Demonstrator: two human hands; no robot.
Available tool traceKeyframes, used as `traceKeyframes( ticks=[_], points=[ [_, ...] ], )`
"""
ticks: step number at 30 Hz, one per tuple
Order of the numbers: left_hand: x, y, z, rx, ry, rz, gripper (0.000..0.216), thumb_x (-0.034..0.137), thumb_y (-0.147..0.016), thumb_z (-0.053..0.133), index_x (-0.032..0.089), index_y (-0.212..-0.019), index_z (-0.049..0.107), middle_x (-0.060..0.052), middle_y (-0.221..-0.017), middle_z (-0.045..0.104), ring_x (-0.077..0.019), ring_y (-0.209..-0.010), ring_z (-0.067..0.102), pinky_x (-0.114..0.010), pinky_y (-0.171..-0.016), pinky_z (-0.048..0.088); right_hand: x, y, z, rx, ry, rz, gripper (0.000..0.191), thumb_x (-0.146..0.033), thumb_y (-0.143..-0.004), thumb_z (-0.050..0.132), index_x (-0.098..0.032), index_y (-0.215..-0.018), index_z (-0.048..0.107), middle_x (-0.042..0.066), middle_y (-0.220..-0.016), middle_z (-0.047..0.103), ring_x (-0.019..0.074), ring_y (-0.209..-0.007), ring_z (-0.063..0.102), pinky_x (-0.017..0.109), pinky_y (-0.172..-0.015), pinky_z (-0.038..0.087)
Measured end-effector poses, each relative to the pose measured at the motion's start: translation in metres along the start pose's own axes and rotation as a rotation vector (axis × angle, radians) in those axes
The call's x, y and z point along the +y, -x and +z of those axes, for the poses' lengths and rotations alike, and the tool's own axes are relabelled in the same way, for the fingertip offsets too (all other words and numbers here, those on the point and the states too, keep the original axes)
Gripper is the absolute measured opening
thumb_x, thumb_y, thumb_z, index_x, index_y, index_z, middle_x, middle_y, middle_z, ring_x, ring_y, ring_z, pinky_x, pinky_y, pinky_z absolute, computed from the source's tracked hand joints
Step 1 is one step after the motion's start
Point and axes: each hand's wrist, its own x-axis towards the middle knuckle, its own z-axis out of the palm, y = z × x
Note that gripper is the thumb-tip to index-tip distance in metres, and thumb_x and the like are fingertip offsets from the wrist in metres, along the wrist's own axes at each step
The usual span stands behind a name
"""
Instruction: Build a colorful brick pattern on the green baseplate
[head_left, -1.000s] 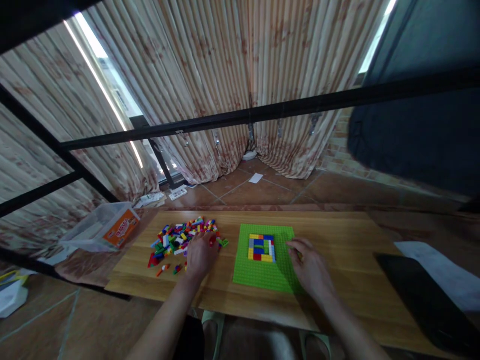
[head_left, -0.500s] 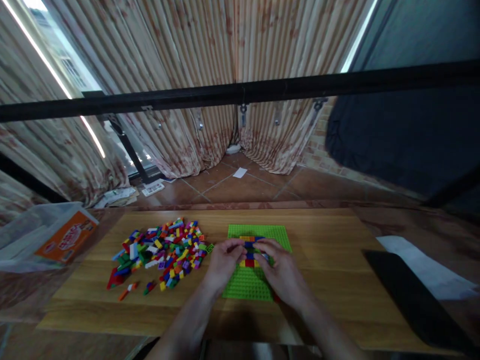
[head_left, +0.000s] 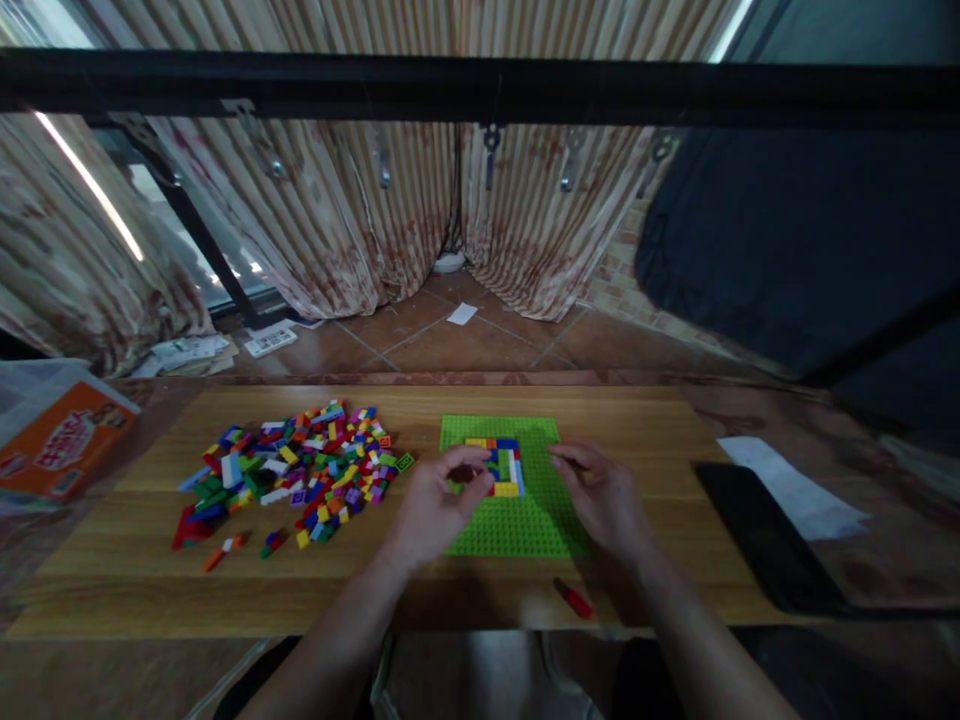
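Observation:
A green studded baseplate (head_left: 491,530) lies on the wooden table in front of me. On its upper middle stands a rectangular frame of toy bricks (head_left: 510,489) in yellow, orange, blue, white and red, with green showing inside. My left hand (head_left: 439,505) is at the frame's left side, thumb and forefinger curved apart, partly covering it; contact is unclear. Over the plate's right edge is my right hand (head_left: 600,500), its fingertips pinched together; anything between them is too small to make out. A red, dark-tipped tool (head_left: 574,598) lies near the front edge.
A heap of loose bricks (head_left: 300,465) spreads over the table's left part. A clear plastic box (head_left: 45,375) with an orange label stands beyond the left end. At right are a black flat object (head_left: 765,535) and white paper (head_left: 795,485). A dark bar (head_left: 480,88) crosses ahead.
My right hand has moved right, away from the brick frame, uncovering its right side. My left hand stays by the frame with its fingers wider apart. The view has tilted down, showing the red tool.

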Motion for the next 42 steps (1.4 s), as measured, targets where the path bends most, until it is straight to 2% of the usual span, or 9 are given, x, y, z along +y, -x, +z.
traceKeyframes(
  ticks=[4, 6, 10, 15, 21, 25, 29, 36, 42],
  points=[
    [0.018, 0.028, 0.032, -0.361, -0.246, 0.299, 0.034, 0.024, -0.075, 0.07, 0.02, -0.109, 0.066, -0.006, -0.108, 0.067, -0.0193, -0.099, 0.061, -0.032, -0.087, 0.05, 0.004, 0.003, -0.007, 0.025, -0.014, 0.006, 0.024, -0.033, -0.09, 0.052, -0.02, -0.092, 0.071, 0.007, -0.09, 0.071, 0.0194, -0.082, 0.066, 0.034, -0.075, 0.053],
    [0.014, 0.04, 0.055, -0.484, -0.384, 0.408, 0.03, 0.022, -0.077, 0.068, 0.019, -0.106, 0.066, -0.005, -0.104, 0.068, -0.0199, -0.097, 0.06, -0.033, -0.087, 0.049, 0.005, 0.003, -0.01, 0.034, -0.017, -0.005, 0.024, -0.033, -0.09, 0.052, -0.02, -0.094, 0.071, 0.007, -0.092, 0.072, 0.0198, -0.084, 0.067, 0.034, -0.075, 0.053],
    [-0.004, 0.049, 0.086, -0.592, -0.576, 0.487, 0.016, 0.022, -0.088, 0.054, 0.017, -0.096, 0.067, -0.006, -0.097, 0.068, -0.0202, -0.09, 0.06, -0.034, -0.082, 0.049, 0.006, 0.004, -0.014, 0.046, -0.024, -0.023, 0.025, -0.034, -0.09, 0.051, -0.02, -0.095, 0.071, 0.008, -0.095, 0.073, 0.0208, -0.088, 0.068, 0.034, -0.077, 0.053],
    [-0.006, 0.04, 0.081, -0.423, -0.38, 0.324, 0.021, 0.021, -0.091, 0.05, 0.018, -0.101, 0.068, -0.006, -0.091, 0.068, -0.0171, -0.083, 0.062, -0.029, -0.074, 0.05, 0.007, 0.004, -0.014, 0.048, -0.031, 0.011, 0.025, -0.035, -0.09, 0.052, -0.021, -0.094, 0.072, 0.007, -0.094, 0.073, 0.0204, -0.087, 0.068, 0.034, -0.078, 0.054],
    [-0.003, 0.005, 0.053, 0.03, 0.209, -0.184, 0.017, 0.027, -0.084, 0.058, 0.017, -0.094, 0.068, -0.004, -0.084, 0.071, -0.0153, -0.074, 0.065, -0.027, -0.067, 0.051, -0.009, 0.006, -0.005, -0.026, -0.129, 0.048, 0.022, -0.034, -0.088, 0.055, -0.022, -0.097, 0.071, 0.006, -0.094, 0.072, 0.019, -0.084, 0.067, 0.034, -0.078, 0.054],
    [-0.008, -0.01, 0.041, 0.094, 0.372, -0.392, 0.018, 0.032, -0.077, 0.065, 0.017, -0.086, 0.066, 0.0, -0.069, 0.068, -0.0131, -0.059, 0.063, -0.022, -0.053, 0.045, -0.026, 0.006, 0.005, -0.156, -0.194, -0.019, 0.028, -0.033, -0.086, 0.061, -0.025, -0.112, 0.067, 0.005, -0.104, 0.07, 0.0189, -0.092, 0.066, 0.036, -0.085, 0.053],
    [-0.006, -0.012, 0.038, 0.069, 0.411, -0.401, 0.018, 0.032, -0.075, 0.066, 0.017, -0.084, 0.066, 0.001, -0.064, 0.066, -0.0114, -0.055, 0.06, -0.021, -0.05, 0.041, -0.034, 0.005, 0.014, -0.228, -0.216, -0.061, 0.028, -0.03, -0.085, 0.063, -0.027, -0.113, 0.067, 0.005, -0.113, 0.067, 0.019, -0.105, 0.063, 0.037, -0.094, 0.05],
    [-0.007, -0.013, 0.034, 0.042, 0.409, -0.366, 0.018, 0.031, -0.078, 0.064, 0.016, -0.087, 0.066, 0.0, -0.066, 0.067, -0.0108, -0.055, 0.06, -0.021, -0.051, 0.043, -0.031, 0.0, 0.018, -0.254, -0.192, -0.038, 0.02, -0.034, -0.087, 0.061, -0.027, -0.104, 0.07, 0.004, -0.109, 0.067, 0.0186, -0.104, 0.063, 0.037, -0.095, 0.049],
    [-0.019, -0.02, 0.014, 0.243, 0.201, -0.305, 0.018, 0.028, -0.079, 0.063, 0.016, -0.091, 0.068, -0.003, -0.081, 0.071, -0.0141, -0.068, 0.064, -0.024, -0.061, 0.05, -0.012, -0.006, 0.018, -0.172, -0.095, 0.016, 0.022, -0.039, -0.083, 0.064, -0.026, -0.099, 0.072, 0.007, -0.115, 0.063, 0.0225, -0.107, 0.061, 0.043, -0.099, 0.047]
  ],
)
